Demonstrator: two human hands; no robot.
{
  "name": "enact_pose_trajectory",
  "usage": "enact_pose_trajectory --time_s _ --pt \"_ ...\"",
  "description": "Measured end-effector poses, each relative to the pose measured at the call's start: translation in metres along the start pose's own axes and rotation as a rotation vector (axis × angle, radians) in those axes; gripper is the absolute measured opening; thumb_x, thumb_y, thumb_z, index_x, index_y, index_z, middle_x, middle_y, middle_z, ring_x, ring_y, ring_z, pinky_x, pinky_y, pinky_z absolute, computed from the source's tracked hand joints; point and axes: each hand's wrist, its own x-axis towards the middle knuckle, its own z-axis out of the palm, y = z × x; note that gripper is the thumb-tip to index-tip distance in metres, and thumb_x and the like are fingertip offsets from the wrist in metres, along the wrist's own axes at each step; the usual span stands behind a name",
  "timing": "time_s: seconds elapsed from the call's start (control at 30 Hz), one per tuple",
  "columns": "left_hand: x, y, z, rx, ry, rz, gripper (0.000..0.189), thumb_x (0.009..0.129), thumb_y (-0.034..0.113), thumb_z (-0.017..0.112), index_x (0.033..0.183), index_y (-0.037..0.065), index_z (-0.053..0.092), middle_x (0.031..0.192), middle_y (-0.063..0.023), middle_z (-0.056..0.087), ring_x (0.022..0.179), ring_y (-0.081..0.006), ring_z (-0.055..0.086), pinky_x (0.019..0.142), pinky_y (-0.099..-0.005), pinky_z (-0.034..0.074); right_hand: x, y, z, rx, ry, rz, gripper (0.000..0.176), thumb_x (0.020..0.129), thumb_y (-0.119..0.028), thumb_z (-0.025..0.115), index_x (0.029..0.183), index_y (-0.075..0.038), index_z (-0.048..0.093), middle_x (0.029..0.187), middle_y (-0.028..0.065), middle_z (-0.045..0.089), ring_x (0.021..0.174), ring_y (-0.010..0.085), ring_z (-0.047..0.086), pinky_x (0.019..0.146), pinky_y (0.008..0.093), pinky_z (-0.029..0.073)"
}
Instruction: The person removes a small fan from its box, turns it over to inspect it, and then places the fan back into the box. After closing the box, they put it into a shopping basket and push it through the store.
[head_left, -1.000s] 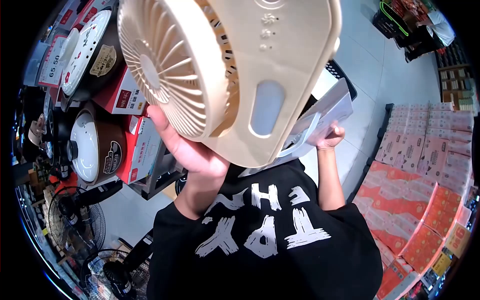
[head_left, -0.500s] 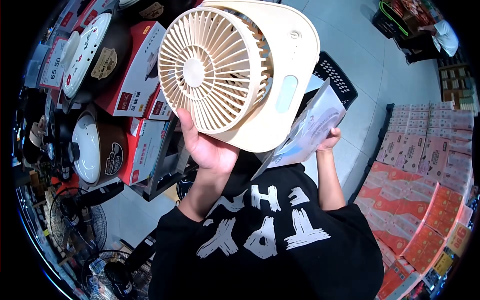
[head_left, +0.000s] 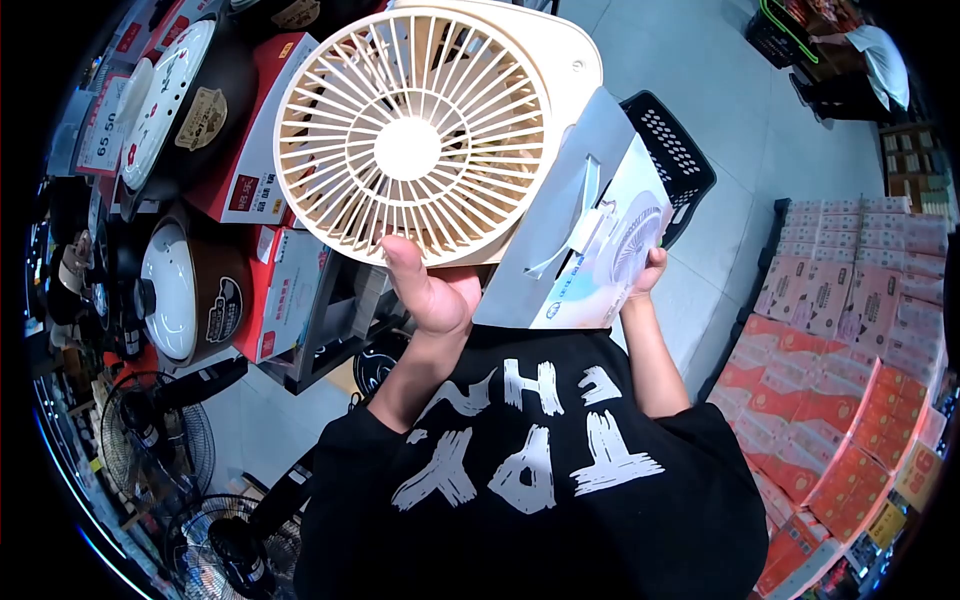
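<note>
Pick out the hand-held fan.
The cream fan, held by the left hand; the black fans at lower left have no hand on them.

Black short-sleeved shirt (head_left: 530,540), white brush-stroke lettering (head_left: 524,468)

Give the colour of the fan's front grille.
Cream, a pale yellowish beige: the grille shows best in the head view, the only one.
</note>
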Motion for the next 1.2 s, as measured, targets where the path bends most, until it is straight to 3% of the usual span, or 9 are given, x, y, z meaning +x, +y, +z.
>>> enact_pose_trajectory --time_s 0.2,0.33,0.57,0.83,0.97,1.03,1.13,1.2 --pt "0.017 0.012 0.043 -0.028 0.06 0.011 0.086 0.087 0.062 0.052 0.147 0.009 0.02 0.146 -0.0075 0.034 0.133 -0.0225 0.036 0.111 -0.0419 0.03 -0.01 0.017 -0.013 0.066 -0.079 0.045 0.071 0.063 -0.022 0.059 0.131 -0.003 0.05 0.124 0.017 0.059 0.109 0.0365 0.059 0.097 0.0494 0.046" --pt "0.016 0.004 0.034 -0.123 0.025 -0.039 0.087 0.086 0.062 0.053 0.147 0.009 0.02 0.146 -0.007 0.034 0.133 -0.0221 0.037 0.11 -0.0425 0.03 -0.01 0.012 -0.024 0.051 -0.108 0.101 0.07 0.062 -0.021 0.058 0.129 -0.004 0.051 0.123 0.0172 0.06 0.109 0.038 0.058 0.096 0.0537 0.046" --pt "-0.002 -0.011 0.016 -0.22 -0.053 -0.095 0.082 0.09 0.048 0.058 0.146 0.005 0.017 0.145 -0.0085 0.034 0.13 -0.0218 0.039 0.108 -0.0437 0.034 -0.01 0.011 -0.014 0.091 -0.095 0.032 0.069 0.064 -0.022 0.06 0.13 -0.004 0.052 0.123 0.0162 0.06 0.109 0.0362 0.059 0.098 0.0515 0.045" --pt "-0.004 -0.012 0.016 0.018 -0.096 0.0 0.076 0.093 0.045 0.055 0.144 0.0 0.021 0.14 -0.0166 0.038 0.125 -0.0235 0.046 0.103 -0.0407 0.041 -0.008 0.012 -0.004 0.103 -0.137 0.074 0.073 0.064 -0.021 0.062 0.135 -0.011 0.048 0.127 0.0133 0.058 0.115 0.0338 0.056 0.102 0.0511 0.041" --pt "0.0 -0.014 0.013 -0.107 -0.076 -0.147 0.073 0.09 0.029 0.064 0.144 0.0 0.024 0.14 -0.0156 0.039 0.124 -0.0231 0.046 0.104 -0.0404 0.038 -0.008 0.009 -0.006 0.061 -0.137 0.077 0.073 0.062 -0.018 0.06 0.133 -0.008 0.048 0.125 0.0135 0.058 0.117 0.034 0.054 0.102 0.0523 0.041" --pt "0.002 -0.014 0.016 -0.063 -0.064 -0.116 0.073 0.09 0.027 0.065 0.144 0.0 0.025 0.139 -0.015 0.04 0.124 -0.023 0.046 0.105 -0.0402 0.036 -0.007 0.009 0.002 0.033 -0.155 0.093 0.072 0.062 -0.017 0.06 0.132 -0.006 0.048 0.124 0.0142 0.058 0.117 0.0344 0.054 0.102 0.0531 0.041" --pt "0.007 -0.011 0.022 -0.134 -0.049 -0.093 0.071 0.09 0.032 0.063 0.143 0.001 0.026 0.14 -0.0144 0.041 0.127 -0.0242 0.044 0.107 -0.0406 0.035 -0.006 0.007 -0.01 0.123 -0.139 0.076 0.073 0.061 -0.015 0.059 0.132 -0.004 0.048 0.125 0.0156 0.058 0.117 0.0351 0.054 0.102 0.0542 0.041" --pt "0.009 -0.004 0.025 -0.053 -0.013 -0.103 0.078 0.09 0.048 0.056 0.145 0.004 0.024 0.143 -0.0115 0.039 0.129 -0.0246 0.042 0.109 -0.0425 0.034 -0.009 0.009 -0.016 0.115 -0.095 0.032 0.072 0.061 -0.015 0.059 0.132 -0.004 0.048 0.126 0.0158 0.058 0.117 0.0351 0.054 0.102 0.0541 0.04"
